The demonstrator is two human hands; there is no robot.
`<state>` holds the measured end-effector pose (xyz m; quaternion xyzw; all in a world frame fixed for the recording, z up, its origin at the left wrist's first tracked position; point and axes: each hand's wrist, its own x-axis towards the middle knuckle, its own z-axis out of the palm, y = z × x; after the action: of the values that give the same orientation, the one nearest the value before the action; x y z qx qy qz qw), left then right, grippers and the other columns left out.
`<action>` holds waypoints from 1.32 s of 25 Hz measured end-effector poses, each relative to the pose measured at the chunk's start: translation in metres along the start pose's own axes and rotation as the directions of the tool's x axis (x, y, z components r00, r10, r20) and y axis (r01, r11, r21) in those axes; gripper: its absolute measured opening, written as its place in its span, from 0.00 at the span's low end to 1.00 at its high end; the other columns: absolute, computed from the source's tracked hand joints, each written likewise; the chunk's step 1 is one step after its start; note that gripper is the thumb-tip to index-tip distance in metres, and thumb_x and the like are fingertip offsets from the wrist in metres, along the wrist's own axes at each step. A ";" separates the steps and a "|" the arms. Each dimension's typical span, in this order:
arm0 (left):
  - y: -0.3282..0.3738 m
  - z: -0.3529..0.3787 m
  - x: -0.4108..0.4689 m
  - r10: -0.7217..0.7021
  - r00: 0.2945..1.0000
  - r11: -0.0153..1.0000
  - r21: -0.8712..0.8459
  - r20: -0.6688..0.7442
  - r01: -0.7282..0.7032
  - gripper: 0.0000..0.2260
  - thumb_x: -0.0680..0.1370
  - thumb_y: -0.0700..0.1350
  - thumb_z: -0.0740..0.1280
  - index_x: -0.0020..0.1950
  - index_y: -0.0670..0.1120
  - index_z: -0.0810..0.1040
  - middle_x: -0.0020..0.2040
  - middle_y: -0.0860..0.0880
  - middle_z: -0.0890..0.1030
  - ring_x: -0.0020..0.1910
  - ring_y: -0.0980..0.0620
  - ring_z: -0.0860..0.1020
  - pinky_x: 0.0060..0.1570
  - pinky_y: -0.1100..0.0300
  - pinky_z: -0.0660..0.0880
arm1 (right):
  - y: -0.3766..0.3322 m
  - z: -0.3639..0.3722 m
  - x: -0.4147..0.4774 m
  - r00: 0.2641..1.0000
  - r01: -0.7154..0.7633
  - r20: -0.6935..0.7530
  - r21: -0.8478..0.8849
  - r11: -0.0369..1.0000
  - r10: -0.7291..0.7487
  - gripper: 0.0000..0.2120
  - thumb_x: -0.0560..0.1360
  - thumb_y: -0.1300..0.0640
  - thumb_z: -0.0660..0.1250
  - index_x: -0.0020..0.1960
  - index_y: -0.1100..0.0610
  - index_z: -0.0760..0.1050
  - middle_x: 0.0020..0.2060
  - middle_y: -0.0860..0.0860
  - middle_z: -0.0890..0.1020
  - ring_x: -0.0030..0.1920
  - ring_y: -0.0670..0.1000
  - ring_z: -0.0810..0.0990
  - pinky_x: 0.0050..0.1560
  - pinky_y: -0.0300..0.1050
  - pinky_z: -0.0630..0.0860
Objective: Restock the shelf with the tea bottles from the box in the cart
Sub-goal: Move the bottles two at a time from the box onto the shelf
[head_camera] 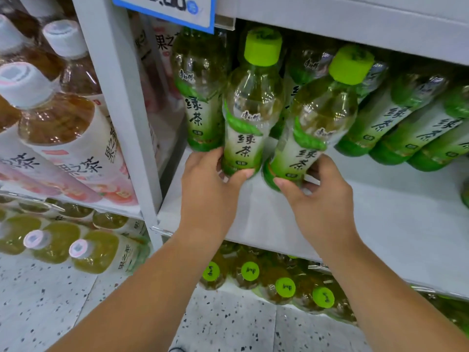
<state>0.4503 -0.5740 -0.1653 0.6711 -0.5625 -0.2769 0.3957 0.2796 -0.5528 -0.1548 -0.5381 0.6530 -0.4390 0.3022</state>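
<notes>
My left hand (210,189) grips the base of a green tea bottle (250,110) with a lime cap, standing near the left end of the white shelf (380,224). Beside it, my right hand (322,199) holds the bottom of a second green tea bottle (314,123), which tilts to the right. More green tea bottles (406,123) stand in rows behind and to the right, and one (200,97) is behind the left bottle. The box and the cart are out of view.
A grey upright post (121,110) divides this bay from peach-label fruit tea bottles (63,128) on the left. A blue-edged price tag (177,8) hangs above. The lower shelf holds green-capped bottles (284,285). Speckled floor (76,313) lies below.
</notes>
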 end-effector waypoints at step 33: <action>0.003 0.026 0.004 -0.093 0.987 0.996 0.006 -0.130 0.094 0.12 0.77 0.49 0.74 0.59 0.49 0.82 0.51 0.52 0.80 0.51 0.53 0.79 0.53 0.53 0.78 | 0.029 0.017 0.030 0.996 0.085 0.017 -0.257 0.963 -0.083 0.29 0.76 0.41 0.67 0.73 0.49 0.67 0.61 0.46 0.78 0.61 0.50 0.75 0.58 0.56 0.78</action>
<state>0.4285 -0.5840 -0.1763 0.7157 -0.5052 -0.2474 0.4140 0.2743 -0.5852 -0.1853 -0.6014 0.6800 -0.3613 0.2130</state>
